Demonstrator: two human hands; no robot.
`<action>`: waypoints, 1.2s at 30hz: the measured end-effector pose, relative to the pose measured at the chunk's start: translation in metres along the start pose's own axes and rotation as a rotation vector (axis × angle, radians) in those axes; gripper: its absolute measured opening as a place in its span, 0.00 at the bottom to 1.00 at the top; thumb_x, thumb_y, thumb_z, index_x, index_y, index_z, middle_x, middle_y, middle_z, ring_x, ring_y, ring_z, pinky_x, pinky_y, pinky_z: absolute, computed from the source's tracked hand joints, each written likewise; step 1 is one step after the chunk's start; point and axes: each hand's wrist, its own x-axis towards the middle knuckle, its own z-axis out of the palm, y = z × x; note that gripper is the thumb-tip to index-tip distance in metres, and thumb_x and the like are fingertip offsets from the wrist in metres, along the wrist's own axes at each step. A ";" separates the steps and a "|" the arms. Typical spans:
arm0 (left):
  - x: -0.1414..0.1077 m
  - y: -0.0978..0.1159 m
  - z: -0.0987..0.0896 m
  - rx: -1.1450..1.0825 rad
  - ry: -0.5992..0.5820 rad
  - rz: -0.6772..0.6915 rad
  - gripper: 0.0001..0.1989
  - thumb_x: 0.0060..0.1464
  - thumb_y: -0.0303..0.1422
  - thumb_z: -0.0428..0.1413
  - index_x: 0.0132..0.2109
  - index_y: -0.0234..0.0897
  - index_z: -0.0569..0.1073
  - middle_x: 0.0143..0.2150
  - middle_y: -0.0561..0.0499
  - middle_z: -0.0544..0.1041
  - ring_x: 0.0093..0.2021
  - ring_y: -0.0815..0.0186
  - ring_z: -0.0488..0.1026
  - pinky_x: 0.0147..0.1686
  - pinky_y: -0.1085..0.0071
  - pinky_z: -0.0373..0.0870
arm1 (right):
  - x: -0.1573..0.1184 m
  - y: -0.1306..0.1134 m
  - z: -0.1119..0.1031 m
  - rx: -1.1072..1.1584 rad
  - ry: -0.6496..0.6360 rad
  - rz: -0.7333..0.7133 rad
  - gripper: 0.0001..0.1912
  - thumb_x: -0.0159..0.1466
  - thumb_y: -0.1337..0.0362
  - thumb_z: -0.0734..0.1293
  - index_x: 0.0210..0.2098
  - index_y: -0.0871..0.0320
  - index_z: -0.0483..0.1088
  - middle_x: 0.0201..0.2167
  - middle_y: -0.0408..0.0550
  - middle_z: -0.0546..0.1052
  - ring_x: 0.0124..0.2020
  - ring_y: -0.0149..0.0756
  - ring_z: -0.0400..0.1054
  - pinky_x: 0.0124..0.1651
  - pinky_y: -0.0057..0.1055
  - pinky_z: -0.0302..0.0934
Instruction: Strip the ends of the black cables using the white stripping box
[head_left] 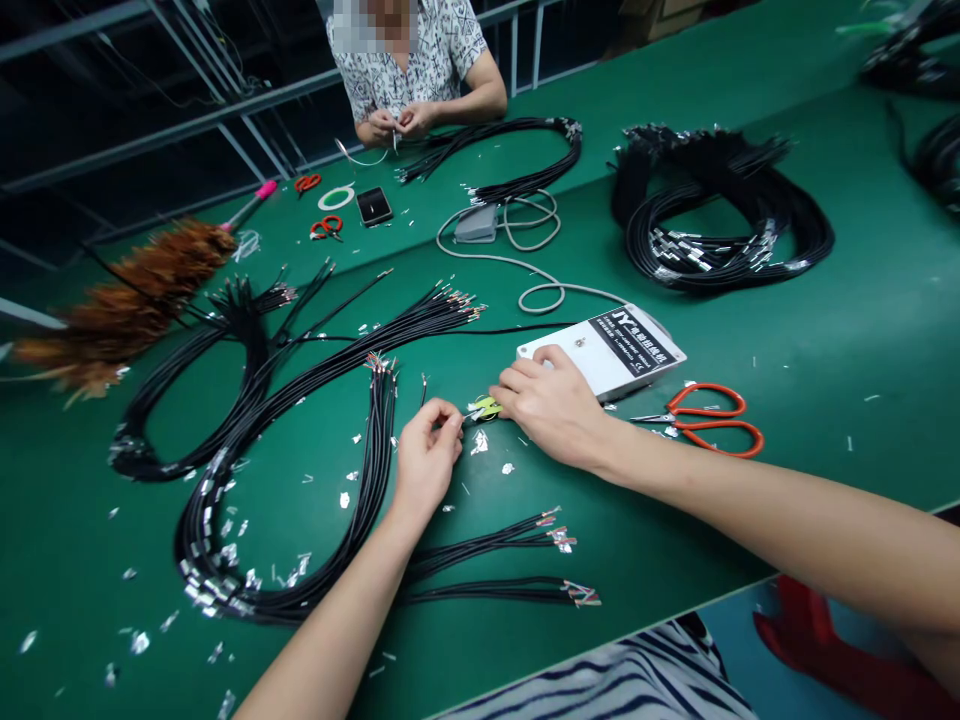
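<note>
1. While the left hand (426, 455) is pinching something thin between thumb and fingertips, too small to make out surely but looking like a wire end, the right hand (555, 408) is holding a small yellow-green tool or clip (486, 407) right at that tip. Both hands are closing narrowly, just in front of the flat white box with a black printed label (574, 345).

2. The thin piece is lying between the two hands, above the green tabletop (675, 560). Its grip is looking slight, so a small tug could be pulling it free; if the yellow-green piece is biting off-line, it could be nicking the strand or a fingertip.

3. The right wrist is resting close to the orange-handled scissors (759, 440), whose blades are pointing toward the box. A backward slide of the forearm could be knocking them or bringing skin against the metal.

4. The large curved bundle of black cables (255, 410) is running beneath the left forearm, so a sweep of that arm could be snagging or tangling it. Silver foil scraps (480, 442) are lying beside the fingers and could be sticking to the exposed end.
</note>
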 end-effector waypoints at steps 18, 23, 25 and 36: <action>0.006 -0.005 0.000 0.182 -0.007 -0.002 0.07 0.51 0.34 0.56 0.28 0.38 0.68 0.21 0.58 0.62 0.19 0.72 0.57 0.19 0.76 0.52 | -0.021 0.009 -0.018 0.167 0.154 0.055 0.12 0.67 0.63 0.67 0.49 0.60 0.72 0.47 0.52 0.79 0.49 0.46 0.67 0.50 0.43 0.48; 0.006 -0.005 0.000 0.189 0.000 0.010 0.07 0.50 0.35 0.56 0.27 0.38 0.68 0.21 0.58 0.63 0.19 0.72 0.58 0.19 0.76 0.51 | -0.074 0.016 -0.021 0.341 0.493 0.323 0.07 0.68 0.69 0.62 0.42 0.54 0.71 0.47 0.48 0.80 0.49 0.43 0.71 0.51 0.41 0.54; 0.006 -0.004 0.000 0.189 0.000 0.015 0.07 0.50 0.35 0.56 0.28 0.38 0.69 0.21 0.58 0.63 0.19 0.71 0.59 0.19 0.76 0.51 | -0.088 0.012 -0.016 0.351 0.479 0.315 0.07 0.67 0.71 0.63 0.39 0.54 0.70 0.49 0.49 0.79 0.51 0.43 0.71 0.51 0.41 0.55; 0.003 0.000 -0.018 0.176 0.047 -0.011 0.08 0.48 0.35 0.57 0.26 0.38 0.67 0.20 0.58 0.62 0.19 0.72 0.58 0.18 0.76 0.52 | -0.092 0.007 -0.005 0.213 0.482 0.277 0.08 0.65 0.74 0.65 0.38 0.54 0.68 0.45 0.44 0.82 0.47 0.42 0.72 0.51 0.41 0.53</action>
